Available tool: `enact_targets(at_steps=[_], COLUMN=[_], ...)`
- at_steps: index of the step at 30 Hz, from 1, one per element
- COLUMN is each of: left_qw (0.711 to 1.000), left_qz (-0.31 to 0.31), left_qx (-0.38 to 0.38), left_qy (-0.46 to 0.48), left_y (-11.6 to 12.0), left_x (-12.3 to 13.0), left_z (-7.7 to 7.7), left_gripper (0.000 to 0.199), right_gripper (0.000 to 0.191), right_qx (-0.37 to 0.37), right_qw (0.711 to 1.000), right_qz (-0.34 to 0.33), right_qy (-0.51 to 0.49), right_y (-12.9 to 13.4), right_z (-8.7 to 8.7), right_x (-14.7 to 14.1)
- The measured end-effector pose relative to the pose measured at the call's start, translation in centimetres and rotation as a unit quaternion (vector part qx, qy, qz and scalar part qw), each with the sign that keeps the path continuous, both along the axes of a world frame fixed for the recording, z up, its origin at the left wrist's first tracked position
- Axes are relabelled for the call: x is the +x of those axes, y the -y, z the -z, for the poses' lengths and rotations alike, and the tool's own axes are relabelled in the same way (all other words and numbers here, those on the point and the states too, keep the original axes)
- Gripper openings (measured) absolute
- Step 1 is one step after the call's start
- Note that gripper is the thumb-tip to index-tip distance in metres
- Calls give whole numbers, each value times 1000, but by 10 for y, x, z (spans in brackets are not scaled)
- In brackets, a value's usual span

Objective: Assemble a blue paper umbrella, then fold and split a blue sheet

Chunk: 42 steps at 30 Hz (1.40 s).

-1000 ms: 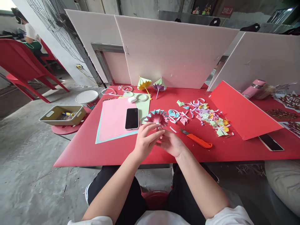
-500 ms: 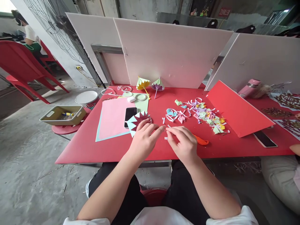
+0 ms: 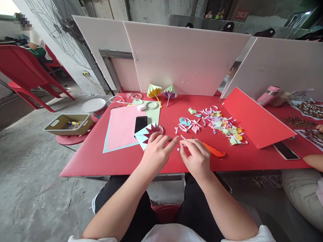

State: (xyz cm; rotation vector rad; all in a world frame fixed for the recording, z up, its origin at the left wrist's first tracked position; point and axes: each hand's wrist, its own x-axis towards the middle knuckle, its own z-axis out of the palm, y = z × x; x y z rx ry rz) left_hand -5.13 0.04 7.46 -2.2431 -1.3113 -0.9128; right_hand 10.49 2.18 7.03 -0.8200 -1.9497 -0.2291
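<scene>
My left hand is closed around a folded paper umbrella, pale blue with a dark red zigzag centre, near a black phone. Close beside it, my right hand has thumb and forefinger pinched together; what they hold is too small to name. An orange cutter lies just right of that hand. Small white paper bits lie beyond my fingertips. Two finished paper umbrellas, one yellow and green and one purple and green, stand at the back.
Coloured paper scraps lie on the red table at right, by a tilted red board. Pink paper lies left. A bin sits on a stool. Another person's arm shows at far right.
The blue and dark red umbrella has shifted slightly left. My right hand has moved slightly down, and more of the orange cutter shows. The other person's arm at far right reaches further in.
</scene>
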Motion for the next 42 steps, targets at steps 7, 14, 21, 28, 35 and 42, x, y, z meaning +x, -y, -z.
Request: enact_targets(at_steps=[7,14,21,28,35,42], left_qw=[998,993,992,982,983,991], left_qz=[-54,-96,-101,-52,-1,-19], left_qx=[-37,-70,-60,-12,-40,21], left_qy=[17,12,45,183,180,131], left_y=[1,1,3,5,7,8], left_x=[9,12,8,-10,-7,-3], left_z=[8,9,12,6,-1,1], left_gripper=[23,16,15,15,18,17], right_gripper=[9,9,5,14,23,16], right_qx=[3,-22,-170,-267,-172,-318], right_qw=[998,996,955,933,975,919], right_qz=[64,86,29,26,-71,-99], right_qy=[-1,2,-242,-240,-123,-210], right_y=[-2,-5,-4,-10,-2,10], right_z=[9,12,18,18,-13,-14], right_x=[-12,-20,-30,-7,-11,-9])
